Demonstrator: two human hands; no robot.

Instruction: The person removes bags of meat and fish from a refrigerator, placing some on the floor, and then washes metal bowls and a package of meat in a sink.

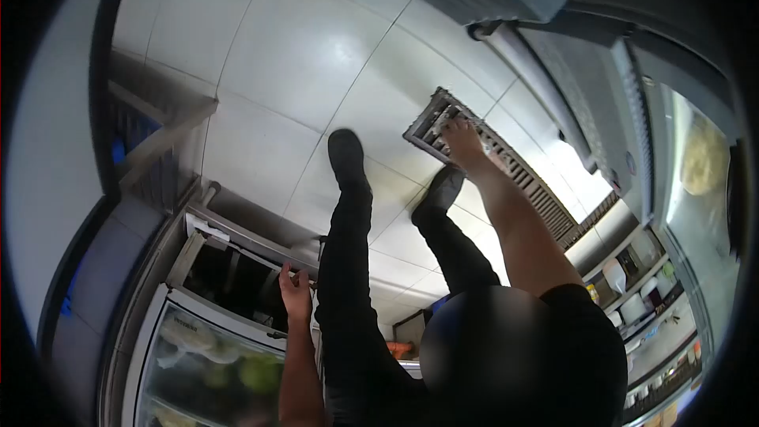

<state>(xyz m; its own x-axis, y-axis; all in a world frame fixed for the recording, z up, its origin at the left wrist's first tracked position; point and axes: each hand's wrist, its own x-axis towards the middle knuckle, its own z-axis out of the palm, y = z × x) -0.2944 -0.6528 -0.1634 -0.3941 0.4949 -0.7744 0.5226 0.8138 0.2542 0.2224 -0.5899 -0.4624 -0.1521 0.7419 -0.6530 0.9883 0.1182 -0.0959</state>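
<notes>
My right hand (462, 142) is low over the near end of a long metal drain grate (526, 182) set in the tiled floor. Its fingers are bent down onto the slats, and the fingertips are partly hidden among them. My left hand (296, 289) is raised beside the frame of a glass-door fridge (261, 332), its fingers apart and slightly curled, with nothing in them. My dark shoe (443, 186) stands right beside the grate, close under my right wrist.
White floor tiles (316, 55) spread ahead. Metal equipment with a pipe (545, 87) runs along the upper right. Shelves with containers (632, 308) stand at lower right. A metal rack (158, 134) is at left, and bagged food (190, 340) shows behind the fridge glass.
</notes>
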